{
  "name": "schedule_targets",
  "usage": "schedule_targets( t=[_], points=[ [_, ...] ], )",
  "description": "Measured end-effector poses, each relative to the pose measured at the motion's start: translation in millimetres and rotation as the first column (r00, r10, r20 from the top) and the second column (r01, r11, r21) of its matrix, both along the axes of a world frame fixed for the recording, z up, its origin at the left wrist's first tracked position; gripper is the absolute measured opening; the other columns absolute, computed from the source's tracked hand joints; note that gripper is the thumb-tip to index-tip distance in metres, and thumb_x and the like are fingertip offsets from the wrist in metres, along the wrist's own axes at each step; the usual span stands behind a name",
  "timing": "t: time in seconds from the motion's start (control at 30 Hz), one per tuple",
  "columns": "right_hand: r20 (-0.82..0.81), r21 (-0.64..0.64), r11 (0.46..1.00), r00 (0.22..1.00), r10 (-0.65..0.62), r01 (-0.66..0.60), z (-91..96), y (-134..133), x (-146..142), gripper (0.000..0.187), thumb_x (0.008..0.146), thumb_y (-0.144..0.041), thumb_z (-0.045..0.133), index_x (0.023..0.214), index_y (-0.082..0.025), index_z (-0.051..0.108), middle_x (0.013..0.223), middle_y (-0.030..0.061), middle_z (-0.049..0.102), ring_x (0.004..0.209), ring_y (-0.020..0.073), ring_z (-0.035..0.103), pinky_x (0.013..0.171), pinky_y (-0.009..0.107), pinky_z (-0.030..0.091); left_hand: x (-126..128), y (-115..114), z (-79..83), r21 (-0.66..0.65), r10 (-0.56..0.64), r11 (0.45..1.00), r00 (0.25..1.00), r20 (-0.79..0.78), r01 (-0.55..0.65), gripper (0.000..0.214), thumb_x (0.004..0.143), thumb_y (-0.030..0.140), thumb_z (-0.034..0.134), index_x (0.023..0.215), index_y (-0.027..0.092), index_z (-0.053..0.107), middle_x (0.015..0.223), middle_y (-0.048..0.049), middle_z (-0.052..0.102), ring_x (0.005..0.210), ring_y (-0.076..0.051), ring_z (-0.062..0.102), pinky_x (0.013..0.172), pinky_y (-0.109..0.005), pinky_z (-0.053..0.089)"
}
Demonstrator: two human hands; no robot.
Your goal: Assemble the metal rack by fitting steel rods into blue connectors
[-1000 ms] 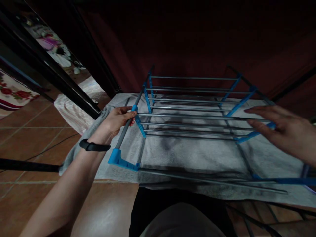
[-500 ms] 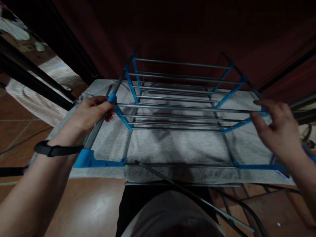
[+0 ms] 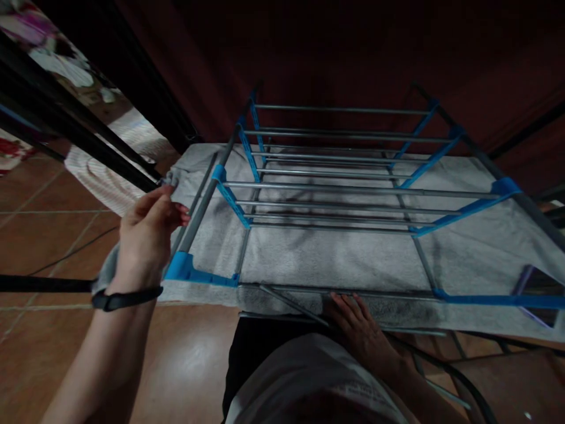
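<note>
A metal rack of grey tubes with blue plastic joints lies across a grey cloth. My left hand, with a black wristband, is closed just outside the rack's left tube. Its thumb and forefinger pinch a raised bit of the cloth at the left edge. My right hand rests flat at the cloth's front edge, fingers stretched out, their tips touching the rack's front tube. A loose thin grey rod slants in front of the rack and passes under the right hand; part of it is hidden.
A phone-like object with a purple edge lies at the cloth's right, partly behind a blue bar. Black metal bars stand at the left, above a tiled floor. Dark red fabric hangs behind. A striped cloth is at left.
My left hand has let go of the rack's blue joint and moved outward to the cloth. My right hand has left the rack's right side and come down to the front edge near my lap.
</note>
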State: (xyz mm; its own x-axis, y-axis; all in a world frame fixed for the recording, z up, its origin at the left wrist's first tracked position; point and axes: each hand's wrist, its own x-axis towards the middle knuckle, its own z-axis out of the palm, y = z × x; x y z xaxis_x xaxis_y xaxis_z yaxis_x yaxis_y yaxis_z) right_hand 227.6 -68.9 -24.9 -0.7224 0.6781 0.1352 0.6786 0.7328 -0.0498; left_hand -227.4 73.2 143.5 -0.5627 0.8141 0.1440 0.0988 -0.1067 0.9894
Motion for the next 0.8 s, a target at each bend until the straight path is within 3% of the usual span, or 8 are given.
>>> schedule_targets(
  t=[0.1, 0.17, 0.27, 0.37, 0.47, 0.53, 0.67, 0.8],
  points=[
    [0.001, 0.043, 0.999, 1.000, 0.017, -0.017, -8.4, -7.7, 3.6, 0.057, 0.094, -0.015, 0.048, 0.150, -0.021, 0.043, 0.154, 0.0098, 0.043, 0.141, 0.0263, 0.037, 0.117, 0.049, 0.029, -0.5, -59.9, -41.3, 0.069, 0.346, 0.936, 0.938, -0.008, -0.345, 0.019, 0.082, 0.019, 0.061, 0.099, 0.012, 0.062, 0.068, 0.0030, 0.061, 0.061, -0.009, 0.056, 0.059, -0.022, 0.047],
    [-0.022, 0.043, 0.999, 0.999, 0.030, -0.029, -16.1, -12.1, 2.6, 0.057, 0.094, -0.014, 0.045, 0.150, -0.021, 0.043, 0.146, 0.0096, 0.051, 0.135, 0.0243, 0.043, 0.114, 0.045, 0.032, 12.6, -108.3, -81.5, -0.016, 0.428, 0.903, 0.904, -0.016, -0.428, 0.014, 0.080, 0.021, 0.063, 0.091, 0.013, 0.061, 0.067, 0.0046, 0.057, 0.058, -0.008, 0.052, 0.058, -0.021, 0.045],
    [-0.068, 0.044, 0.998, 0.997, 0.045, -0.042, -25.6, -14.5, -2.5, 0.054, 0.096, -0.019, 0.042, 0.149, -0.017, 0.043, 0.135, 0.0120, 0.056, 0.125, 0.0237, 0.048, 0.109, 0.041, 0.036, 47.5, -176.2, -144.1, -0.209, 0.342, 0.909, 0.931, -0.125, -0.362, 0.016, 0.082, 0.029, 0.062, 0.090, 0.015, 0.063, 0.066, 0.0031, 0.059, 0.057, -0.010, 0.053, 0.056, -0.022, 0.045],
    [-0.070, 0.049, 0.997, 0.996, 0.062, -0.059, -32.5, -12.9, -8.8, 0.045, 0.096, -0.018, 0.041, 0.140, -0.013, 0.051, 0.125, 0.0135, 0.060, 0.114, 0.0237, 0.052, 0.104, 0.040, 0.040, 84.8, -217.4, -186.5, -0.308, -0.019, 0.946, 0.934, -0.358, -0.098, 0.019, 0.090, 0.033, 0.055, 0.092, 0.018, 0.066, 0.079, -0.0026, 0.068, 0.069, -0.015, 0.065, 0.065, -0.027, 0.054],
    [-0.050, 0.020, 0.998, 0.997, 0.064, -0.063, -40.8, -12.9, -10.4, 0.037, 0.093, -0.014, 0.045, 0.128, -0.014, 0.058, 0.113, 0.0109, 0.063, 0.102, 0.0216, 0.055, 0.097, 0.038, 0.045, 111.2, -225.3, -203.9, -0.354, -0.442, 0.893, 0.689, -0.575, 0.277, 0.026, 0.096, 0.026, 0.047, 0.108, 0.022, 0.070, 0.109, -0.0076, 0.073, 0.101, -0.019, 0.070, 0.088, -0.031, 0.057],
    [-0.061, 0.040, 0.997, 0.996, 0.069, -0.066, -47.5, -15.8, -8.5, 0.038, 0.093, -0.015, 0.047, 0.129, -0.015, 0.056, 0.115, 0.0110, 0.062, 0.102, 0.0216, 0.055, 0.096, 0.037, 0.046, 120.9, -218.8, -208.8, -0.411, -0.575, 0.813, 0.461, -0.676, 0.411, 0.037, 0.095, 0.021, 0.045, 0.126, 0.024, 0.065, 0.127, -0.0087, 0.068, 0.119, -0.021, 0.064, 0.101, -0.035, 0.053],
    [-0.117, 0.153, 0.987, 0.992, 0.056, -0.037, -58.5, -23.3, -5.4, 0.045, 0.095, -0.025, 0.049, 0.137, -0.010, 0.051, 0.126, 0.0141, 0.059, 0.116, 0.0244, 0.053, 0.102, 0.039, 0.045, 125.7, -202.3, -215.5, -0.564, -0.659, 0.715, 0.127, -0.742, 0.413, 0.060, 0.086, 0.018, 0.054, 0.145, 0.019, 0.050, 0.140, -0.0134, 0.061, 0.130, -0.027, 0.056, 0.109, -0.043, 0.048],
    [-0.101, 0.101, 0.995, 0.995, -0.003, 0.013, -55.5, -24.9, -6.9, 0.035, 0.094, -0.021, 0.051, 0.127, -0.012, 0.056, 0.114, 0.0121, 0.063, 0.105, 0.0224, 0.058, 0.098, 0.038, 0.048, 125.1, -197.0, -213.8, -0.624, -0.674, 0.685, 0.001, -0.739, 0.377, 0.054, 0.086, 0.009, 0.049, 0.137, 0.022, 0.058, 0.135, -0.0110, 0.064, 0.128, -0.026, 0.056, 0.112, -0.044, 0.042]
  ],
)
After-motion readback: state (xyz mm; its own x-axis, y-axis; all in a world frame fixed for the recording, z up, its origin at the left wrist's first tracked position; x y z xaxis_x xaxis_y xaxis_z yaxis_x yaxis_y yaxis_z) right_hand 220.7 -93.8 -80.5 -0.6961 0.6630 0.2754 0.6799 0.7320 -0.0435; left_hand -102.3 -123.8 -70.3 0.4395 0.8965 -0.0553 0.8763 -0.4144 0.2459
